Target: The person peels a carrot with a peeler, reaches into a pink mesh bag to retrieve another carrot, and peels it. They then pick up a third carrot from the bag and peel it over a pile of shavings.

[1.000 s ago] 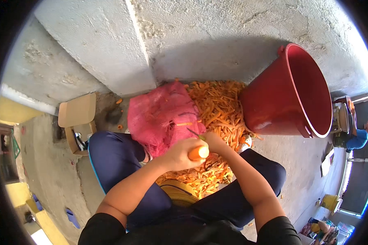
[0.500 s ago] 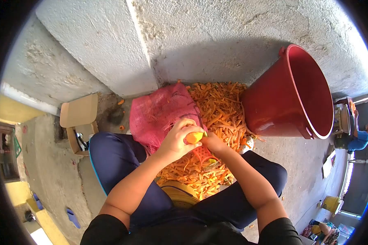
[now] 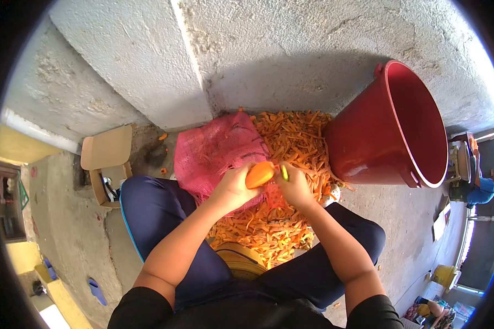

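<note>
Over the pile of orange peelings, my left hand is closed around a thick orange carrot, with its near end toward my right hand. My right hand grips a peeler, of which a yellow-green part shows between the fingers. Its blade is hard to make out beside the carrot's tip. Just beyond my left hand lies a pink mesh sack with carrots partly visible beneath it.
A large red bucket leans at the right beside the wall. Between my knees sits a yellow tub. An opened cardboard box is at the left. A person in a blue shirt is at the far right.
My left hand has turned the carrot from pointing toward me to lying more sideways. My right hand has shifted slightly to the right and up, showing the yellow-green part of the peeler.
</note>
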The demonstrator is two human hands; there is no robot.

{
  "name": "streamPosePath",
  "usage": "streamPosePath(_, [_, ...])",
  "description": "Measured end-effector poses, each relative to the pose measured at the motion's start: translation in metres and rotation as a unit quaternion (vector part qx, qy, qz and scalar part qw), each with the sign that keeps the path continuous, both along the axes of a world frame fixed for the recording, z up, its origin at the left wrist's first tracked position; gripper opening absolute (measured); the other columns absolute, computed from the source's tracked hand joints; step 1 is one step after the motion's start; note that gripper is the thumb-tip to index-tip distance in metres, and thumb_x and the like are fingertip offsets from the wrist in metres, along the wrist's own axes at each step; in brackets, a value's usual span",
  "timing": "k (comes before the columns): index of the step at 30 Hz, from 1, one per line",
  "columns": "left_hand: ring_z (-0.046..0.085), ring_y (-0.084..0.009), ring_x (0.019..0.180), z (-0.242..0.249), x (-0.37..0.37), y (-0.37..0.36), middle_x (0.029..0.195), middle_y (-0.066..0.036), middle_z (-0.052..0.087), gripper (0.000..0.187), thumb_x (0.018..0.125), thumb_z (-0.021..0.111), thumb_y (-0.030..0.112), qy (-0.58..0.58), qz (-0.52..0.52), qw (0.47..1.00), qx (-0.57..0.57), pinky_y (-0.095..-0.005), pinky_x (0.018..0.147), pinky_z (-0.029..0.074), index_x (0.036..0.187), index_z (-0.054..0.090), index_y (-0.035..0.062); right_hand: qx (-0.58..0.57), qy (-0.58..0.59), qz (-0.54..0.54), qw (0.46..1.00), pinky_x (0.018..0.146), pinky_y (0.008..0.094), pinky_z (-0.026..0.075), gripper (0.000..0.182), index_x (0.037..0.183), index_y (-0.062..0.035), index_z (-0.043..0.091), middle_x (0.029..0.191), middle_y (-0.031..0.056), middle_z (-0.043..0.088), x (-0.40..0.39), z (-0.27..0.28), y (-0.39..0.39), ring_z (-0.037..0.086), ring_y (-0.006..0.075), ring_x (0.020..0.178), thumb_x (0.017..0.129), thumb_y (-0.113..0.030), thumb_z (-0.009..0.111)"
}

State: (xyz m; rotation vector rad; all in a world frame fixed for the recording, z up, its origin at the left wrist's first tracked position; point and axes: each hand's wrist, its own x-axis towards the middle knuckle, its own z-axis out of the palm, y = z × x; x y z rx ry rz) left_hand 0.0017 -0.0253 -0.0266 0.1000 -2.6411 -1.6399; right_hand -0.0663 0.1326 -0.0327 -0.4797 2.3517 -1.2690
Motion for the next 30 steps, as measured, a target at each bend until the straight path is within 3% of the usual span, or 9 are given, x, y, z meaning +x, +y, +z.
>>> streamPosePath(4, [0.058,-0.028,0.079,-0.001,-0.002,-0.002,0.083,-0.016,0.058,0.041,0.06,0.066,0.007,-0.035,0.023,0.999,-0.006,-0.032,0.067,0.045,0.098,0.051,0.0031,0.05,0.068,0.052,0.995,0.057,0.0435,0.041,0.015,0.08,-0.0032,0.05,0.068,0.0231,0.052,0.008,0.012,-0.001,0.051,0.0407,0.069,0.072,-0.016,0.054])
streamPosePath(11, [0.058,-0.0297,0.075,0.0,-0.006,0.0,0.077,-0.017,0.058,0.036,0.059,0.065,0.008,-0.014,0.037,0.998,0.05,-0.0323,0.063,0.045,0.093,0.053,0.0031,0.072,0.004,0.045,0.996,0.057,0.0453,0.04,0.016,0.071,-0.0006,0.048,0.064,0.023,0.052,0.01,0.009,-0.002,0.052,0.0405,0.068,0.072,-0.016,0.052])
streamPosePath(20, [0.054,-0.0347,0.065,0.001,-0.005,-0.005,0.066,-0.018,0.053,0.028,0.056,0.064,0.01,0.001,0.004,1.0,-0.027,-0.0359,0.054,0.042,0.079,0.05,0.0017,0.104,-0.012,0.091,0.99,0.062,0.0448,0.042,0.019,0.074,0.0004,0.052,0.07,0.0237,0.054,0.006,-0.01,0.001,0.053,0.0403,0.072,0.073,-0.018,0.047])
streamPosePath(23, [0.055,-0.0342,0.065,-0.004,-0.005,-0.008,0.066,-0.019,0.053,0.028,0.056,0.064,0.012,-0.013,-0.019,1.0,0.004,-0.0368,0.054,0.042,0.077,0.049,0.0009,0.104,-0.015,0.107,0.989,0.06,0.0399,0.041,0.023,0.072,0.0006,0.051,0.068,0.0211,0.053,0.006,-0.016,0.002,0.053,0.0352,0.066,0.075,-0.023,0.05])
streamPosePath(26, [0.055,-0.0333,0.066,0.002,-0.005,-0.012,0.068,-0.018,0.054,0.029,0.056,0.064,0.012,-0.047,-0.045,0.996,-0.065,-0.0364,0.055,0.043,0.078,0.05,0.0009,0.115,-0.057,0.118,0.985,0.061,0.0391,0.041,0.022,0.072,0.0004,0.052,0.069,0.0209,0.054,0.007,-0.015,0.003,0.053,0.0333,0.065,0.074,-0.022,0.05])
streamPosePath(29, [0.056,-0.0324,0.065,-0.004,-0.002,-0.014,0.071,-0.018,0.055,0.032,0.056,0.063,0.01,0.024,-0.06,0.976,-0.208,-0.0347,0.056,0.043,0.084,0.052,0.0014,0.096,-0.045,0.114,0.988,0.061,0.0382,0.041,0.022,0.072,0.0004,0.052,0.067,0.0201,0.054,0.017,-0.038,0.006,0.052,0.0323,0.063,0.074,-0.022,0.05])
streamPosePath(30, [0.056,-0.0298,0.063,-0.001,-0.003,-0.014,0.07,-0.017,0.055,0.032,0.056,0.063,0.009,0.005,-0.071,0.986,-0.154,-0.0333,0.056,0.043,0.085,0.053,0.0011,0.108,-0.063,0.11,0.986,0.061,0.0382,0.041,0.022,0.073,0.0004,0.052,0.067,0.02,0.054,0.017,-0.036,0.005,0.052,0.0321,0.063,0.073,-0.022,0.05])
